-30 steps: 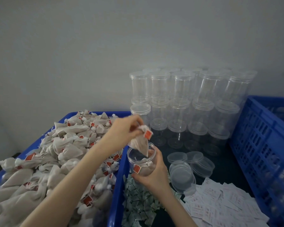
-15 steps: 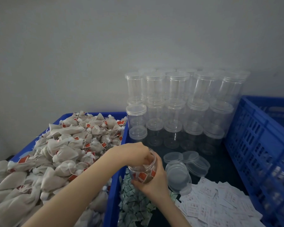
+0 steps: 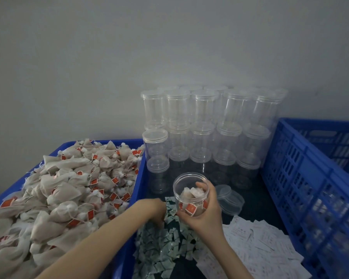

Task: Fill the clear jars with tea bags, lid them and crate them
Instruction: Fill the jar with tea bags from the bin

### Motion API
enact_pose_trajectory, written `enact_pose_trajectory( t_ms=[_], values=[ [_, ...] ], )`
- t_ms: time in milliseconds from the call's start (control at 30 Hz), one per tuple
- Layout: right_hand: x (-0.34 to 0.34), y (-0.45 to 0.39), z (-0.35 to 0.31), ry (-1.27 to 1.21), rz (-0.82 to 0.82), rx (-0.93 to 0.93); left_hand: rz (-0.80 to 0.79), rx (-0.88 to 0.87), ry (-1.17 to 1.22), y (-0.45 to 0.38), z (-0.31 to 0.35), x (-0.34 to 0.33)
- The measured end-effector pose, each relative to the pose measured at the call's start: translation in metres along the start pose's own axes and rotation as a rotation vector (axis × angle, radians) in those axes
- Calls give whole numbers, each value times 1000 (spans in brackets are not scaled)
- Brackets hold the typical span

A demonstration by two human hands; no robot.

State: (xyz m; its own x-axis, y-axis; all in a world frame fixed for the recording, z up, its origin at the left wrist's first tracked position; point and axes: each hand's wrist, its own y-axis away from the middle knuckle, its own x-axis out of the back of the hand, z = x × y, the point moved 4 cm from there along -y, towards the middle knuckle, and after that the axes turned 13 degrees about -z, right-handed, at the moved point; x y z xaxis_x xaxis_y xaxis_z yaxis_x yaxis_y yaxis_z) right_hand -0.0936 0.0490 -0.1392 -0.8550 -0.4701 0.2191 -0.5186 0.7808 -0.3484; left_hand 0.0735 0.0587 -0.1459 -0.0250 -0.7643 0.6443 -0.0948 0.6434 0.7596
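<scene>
My right hand (image 3: 203,217) grips an open clear jar (image 3: 190,185) from below and behind, tilted toward me. Inside it lie a few beige tea bags with red tags. My left hand (image 3: 154,209) is lowered beside the jar with its fingertips in a pile of small pale green packets (image 3: 165,248); the fingers are hidden, so whether they hold one is unclear. A heap of tea bags (image 3: 69,188) fills the blue tray (image 3: 101,141) on the left.
Empty lidded clear jars (image 3: 206,127) are stacked several rows high against the wall. Loose clear lids (image 3: 229,198) lie right of the held jar. White paper slips (image 3: 260,244) are spread at the front right. A blue slatted crate (image 3: 310,178) stands on the right.
My left hand has dropped a tea bag into the jar, then moved down to the green packets. The right hand still holds the jar.
</scene>
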Motion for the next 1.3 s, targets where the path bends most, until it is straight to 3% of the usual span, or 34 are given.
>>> enact_pose_trajectory(
  t_ms=[333, 533, 833, 933, 1033, 1133, 1233, 1300],
  values=[
    [18, 7, 5, -17, 17, -9, 188, 74, -180, -18, 7, -4],
    [17, 7, 11, -1, 7, -13, 211, 95, -225, -23, 10, -5],
    [21, 11, 15, 1, 27, -14, 248, 78, -121, 2, -3, 19],
    [22, 12, 17, -12, 26, -29, 364, 6, 39, 29, -9, 45],
    [23, 12, 16, -8, 23, -32, 586, -66, 169, 65, -14, 77],
    [23, 12, 16, -2, 19, -33, 781, -252, 329, 98, -5, 103],
    [24, 12, 16, -4, 29, -26, 695, -484, 432, 113, 26, 112],
    [27, 13, 18, -12, 37, -27, 563, -515, 309, 106, 52, 107]
  ],
)
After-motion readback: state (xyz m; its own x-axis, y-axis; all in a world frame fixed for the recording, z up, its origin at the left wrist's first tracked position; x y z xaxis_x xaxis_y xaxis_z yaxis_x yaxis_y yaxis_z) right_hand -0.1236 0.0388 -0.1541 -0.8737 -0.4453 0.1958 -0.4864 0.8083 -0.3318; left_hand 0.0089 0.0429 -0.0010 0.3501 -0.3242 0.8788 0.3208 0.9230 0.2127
